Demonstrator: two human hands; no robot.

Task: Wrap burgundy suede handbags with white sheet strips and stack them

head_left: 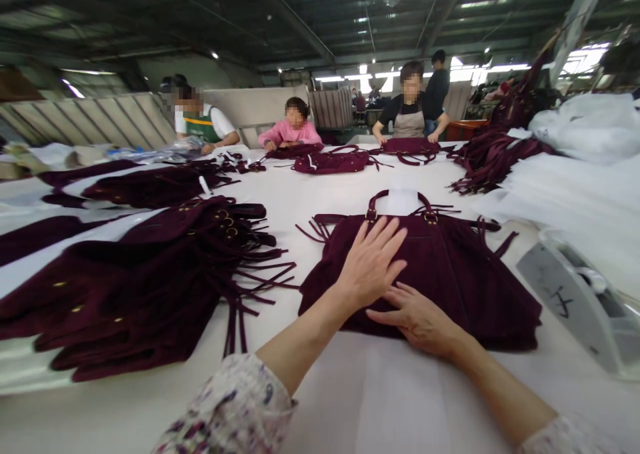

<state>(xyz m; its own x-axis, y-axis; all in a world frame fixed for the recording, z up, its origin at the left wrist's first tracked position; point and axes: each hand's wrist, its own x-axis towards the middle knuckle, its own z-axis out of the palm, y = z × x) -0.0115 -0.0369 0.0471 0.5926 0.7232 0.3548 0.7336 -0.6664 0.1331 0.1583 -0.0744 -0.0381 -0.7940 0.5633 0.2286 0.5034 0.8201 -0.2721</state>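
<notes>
A dark maroon handbag [480, 287] lies flat on the white table, its two-ended handle and brass rings pointing away from me. My left hand [373, 261] rests on the bag's upper left part, fingers stretched out and spread. Lower down, my right hand [417, 317] lies over the bag near its bottom edge, fingers extended and the thumb apart. The two hands nearly meet at the fingertips of the right one. Thin fringe strips hang from both upper corners of the bag. White paper [403, 201] shows inside the handle loop.
Stacked maroon bags [135, 294] with loose straps fill the left side. To the right stand a grey tape dispenser [585, 301], white sheets [585, 201] and a heap of maroon straps [495, 154]. Across the table, several people handle items, including another maroon bag [333, 162].
</notes>
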